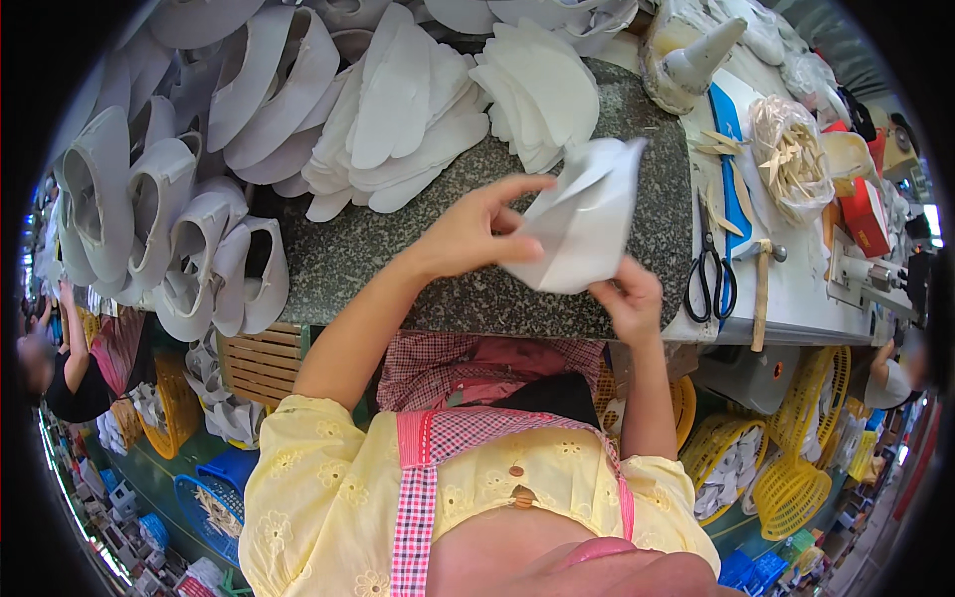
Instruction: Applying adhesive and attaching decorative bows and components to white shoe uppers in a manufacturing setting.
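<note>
Over the stone slab (477,294) I hold a folded white shoe upper (587,224), slightly smeared by motion. My left hand (477,231) has it by its left side, thumb on the near part and fingers curled behind. At its lower right corner my right hand (634,301) pinches the edge. Just beyond, a fanned stack of white curved pieces (542,90) lies on the slab. Left of it spreads a pile of white sole-shaped insoles (408,109). Several sewn white shoe uppers (164,209) hang together at the slab's left end.
Black scissors (708,274) and a wooden-handled hammer (762,289) lie on the right, beside a blue strip (734,184). A shoe-shaped stand (686,70) rises at the back right. Yellow baskets (731,463) stand below the table; another person's arm (75,338) shows far left.
</note>
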The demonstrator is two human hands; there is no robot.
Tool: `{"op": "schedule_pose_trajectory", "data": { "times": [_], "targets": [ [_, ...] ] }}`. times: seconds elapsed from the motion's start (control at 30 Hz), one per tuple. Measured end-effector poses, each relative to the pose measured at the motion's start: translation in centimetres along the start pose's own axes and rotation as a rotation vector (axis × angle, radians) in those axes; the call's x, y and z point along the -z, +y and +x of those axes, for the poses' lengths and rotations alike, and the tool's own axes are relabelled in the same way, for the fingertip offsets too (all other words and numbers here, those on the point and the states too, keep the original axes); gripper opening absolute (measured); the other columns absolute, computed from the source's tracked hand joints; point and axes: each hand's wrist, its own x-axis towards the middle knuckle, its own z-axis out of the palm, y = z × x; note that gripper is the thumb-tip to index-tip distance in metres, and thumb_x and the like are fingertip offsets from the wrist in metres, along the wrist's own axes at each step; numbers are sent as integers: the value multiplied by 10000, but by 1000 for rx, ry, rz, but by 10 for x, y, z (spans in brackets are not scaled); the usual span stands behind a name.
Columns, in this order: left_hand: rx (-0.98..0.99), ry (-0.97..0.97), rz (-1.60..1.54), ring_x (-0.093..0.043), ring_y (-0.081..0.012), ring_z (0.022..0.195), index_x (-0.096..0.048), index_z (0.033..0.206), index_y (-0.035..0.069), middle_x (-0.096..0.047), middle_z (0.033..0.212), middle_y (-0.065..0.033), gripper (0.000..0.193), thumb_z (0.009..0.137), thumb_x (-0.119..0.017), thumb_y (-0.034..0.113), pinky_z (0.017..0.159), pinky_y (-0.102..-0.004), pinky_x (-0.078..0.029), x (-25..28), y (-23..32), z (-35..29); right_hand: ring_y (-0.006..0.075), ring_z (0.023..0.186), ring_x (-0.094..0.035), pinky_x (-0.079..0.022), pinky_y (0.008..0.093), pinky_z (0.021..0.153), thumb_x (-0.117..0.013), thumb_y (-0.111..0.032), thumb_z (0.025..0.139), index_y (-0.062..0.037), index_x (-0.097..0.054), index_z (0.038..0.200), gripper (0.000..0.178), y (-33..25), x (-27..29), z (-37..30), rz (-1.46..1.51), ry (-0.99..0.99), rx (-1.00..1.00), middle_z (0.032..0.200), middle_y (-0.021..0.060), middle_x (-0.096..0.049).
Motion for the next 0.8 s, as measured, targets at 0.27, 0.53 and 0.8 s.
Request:
{"op": "schedule_pose_trajectory", "data": {
  "times": [0.27, 0.53, 0.8],
  "targets": [
    [-254, 334, 631, -565, -167, 608, -621, 869, 14, -608, 698, -90, 209, 724, -639, 163, 574, -255, -442, -20, 12, 1, 261, 683, -492, -378, 350, 645, -599, -191, 762, -47, -606, 877, 184, 2, -37, -9, -246, 45, -21, 721, 93, -527],
    [287, 257, -207, -585, -181, 551, -625, 819, 27, -610, 693, -93, 165, 741, -594, 169, 558, -249, -454, -13, 3, 12, 257, 673, -491, -346, 377, 685, -597, -161, 742, -34, -586, 741, 127, -8, -52, -14, -427, 178, 126, 657, 74, -532],
    [170, 230, 597, -562, -119, 637, -571, 880, 44, -570, 709, -54, 203, 779, -540, 217, 543, -291, -438, -9, 22, 33, 274, 588, -510, -394, 363, 505, -615, -139, 707, -16, -535, 701, 148, -17, -72, -13, -573, 127, 209, 655, 109, -549]
  ]
}}
